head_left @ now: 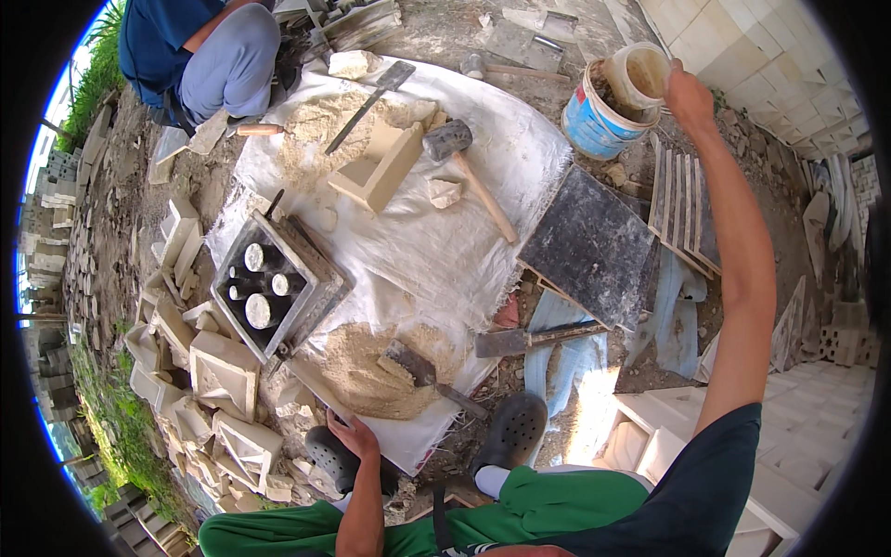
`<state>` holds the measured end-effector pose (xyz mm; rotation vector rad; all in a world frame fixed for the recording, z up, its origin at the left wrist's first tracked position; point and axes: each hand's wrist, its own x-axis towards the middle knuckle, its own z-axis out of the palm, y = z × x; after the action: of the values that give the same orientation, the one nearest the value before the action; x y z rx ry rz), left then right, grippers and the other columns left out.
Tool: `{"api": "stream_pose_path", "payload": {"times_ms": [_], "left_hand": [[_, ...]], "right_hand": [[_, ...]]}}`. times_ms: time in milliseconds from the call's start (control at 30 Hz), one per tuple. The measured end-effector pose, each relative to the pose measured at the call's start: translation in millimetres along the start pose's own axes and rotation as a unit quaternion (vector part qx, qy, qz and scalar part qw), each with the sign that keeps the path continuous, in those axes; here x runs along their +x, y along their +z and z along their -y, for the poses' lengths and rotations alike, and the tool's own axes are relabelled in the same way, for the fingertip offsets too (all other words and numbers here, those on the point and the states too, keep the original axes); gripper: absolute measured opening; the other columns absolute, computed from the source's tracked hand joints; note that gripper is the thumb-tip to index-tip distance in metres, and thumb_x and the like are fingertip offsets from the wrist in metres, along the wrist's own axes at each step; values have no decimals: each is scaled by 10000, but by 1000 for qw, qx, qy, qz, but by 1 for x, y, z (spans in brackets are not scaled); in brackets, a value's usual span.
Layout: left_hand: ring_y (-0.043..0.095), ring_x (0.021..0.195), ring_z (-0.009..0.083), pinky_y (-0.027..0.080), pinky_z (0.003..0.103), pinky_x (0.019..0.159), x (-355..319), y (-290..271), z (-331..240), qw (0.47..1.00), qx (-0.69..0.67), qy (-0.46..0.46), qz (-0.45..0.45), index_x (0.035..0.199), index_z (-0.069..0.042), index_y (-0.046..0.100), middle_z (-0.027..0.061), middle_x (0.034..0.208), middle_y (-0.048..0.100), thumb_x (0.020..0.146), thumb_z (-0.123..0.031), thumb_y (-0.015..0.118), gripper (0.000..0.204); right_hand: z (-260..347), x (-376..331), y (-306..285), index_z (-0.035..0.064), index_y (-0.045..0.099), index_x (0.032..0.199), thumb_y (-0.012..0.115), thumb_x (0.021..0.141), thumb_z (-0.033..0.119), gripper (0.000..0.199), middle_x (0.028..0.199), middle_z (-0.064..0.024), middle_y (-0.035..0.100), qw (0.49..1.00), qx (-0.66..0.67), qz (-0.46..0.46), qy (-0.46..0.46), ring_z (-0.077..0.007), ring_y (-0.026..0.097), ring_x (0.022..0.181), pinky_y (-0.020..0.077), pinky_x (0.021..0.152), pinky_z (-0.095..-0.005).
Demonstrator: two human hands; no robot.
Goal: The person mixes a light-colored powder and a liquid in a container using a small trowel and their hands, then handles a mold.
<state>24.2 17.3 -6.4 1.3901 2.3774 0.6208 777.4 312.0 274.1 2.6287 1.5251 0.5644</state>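
Your right hand (689,96) grips a cream plastic cup (637,74) over the blue-and-white bucket (592,119) beyond the white woven sheet's (464,241) far corner; your left hand (353,434) rests, fingers loose, on your black perforated clog (329,455).

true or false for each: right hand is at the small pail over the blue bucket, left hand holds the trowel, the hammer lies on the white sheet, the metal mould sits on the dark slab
1. The right hand grips the small pail above the blue bucket. True.
2. The left hand holds the trowel. False: it rests by the black shoe; the trowel lies on the sand pile.
3. The hammer lies on the white sheet. True.
4. The metal mould sits on the dark slab. False: it sits at the sheet's left edge, apart from the slab.
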Motion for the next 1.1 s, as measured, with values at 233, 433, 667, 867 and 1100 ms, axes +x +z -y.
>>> {"api": "stream_pose_path", "payload": {"times_ms": [233, 433, 667, 867, 1100], "left_hand": [[389, 1253, 389, 293, 446, 1066, -2, -1, 0, 1000, -12, -8, 3, 1362, 32, 352, 245, 1338, 414, 955, -190, 482, 482], [388, 1251, 391, 296, 448, 1061, -2, 2, 6, 1000, -2, 9, -6, 1358, 29, 354, 248, 1332, 414, 959, -198, 479, 476], [389, 1248, 397, 297, 450, 1060, -2, 3, 6, 1000, -7, 2, -2, 1352, 33, 359, 251, 1324, 422, 960, -199, 481, 471], [396, 1242, 398, 302, 450, 1057, -3, 1, 5, 1000, -1, 5, -6, 1349, 34, 367, 249, 1318, 430, 960, -202, 483, 468], [394, 1250, 396, 303, 450, 1057, -4, -1, 5, 1000, -7, -2, 0, 1348, 40, 375, 244, 1324, 433, 967, -232, 467, 477]], "right_hand": [[1, -2, 0, 12, 459, 1201, 458, 918, 226, 354, 888, -241, 660, 1000, -3, -8, -17, -420, 640, 838, 489, 728, -534], [9, -10, -9, -10, 467, 1147, 411, 926, 199, 309, 883, -256, 660, 999, -4, -16, -35, -426, 646, 837, 499, 722, -534], [6, -9, -5, 5, 455, 1184, 419, 927, 198, 323, 844, -253, 657, 998, -38, -17, -52, -424, 645, 824, 504, 693, -532], [8, -15, 5, 15, 467, 1193, 408, 927, 134, 297, 913, -209, 663, 988, -102, -40, -112, -369, 669, 820, 538, 660, -496], [19, -17, -3, 24, 491, 1188, 422, 931, 154, 295, 969, -200, 667, 998, -67, 16, -16, -368, 661, 895, 535, 676, -498]]}}
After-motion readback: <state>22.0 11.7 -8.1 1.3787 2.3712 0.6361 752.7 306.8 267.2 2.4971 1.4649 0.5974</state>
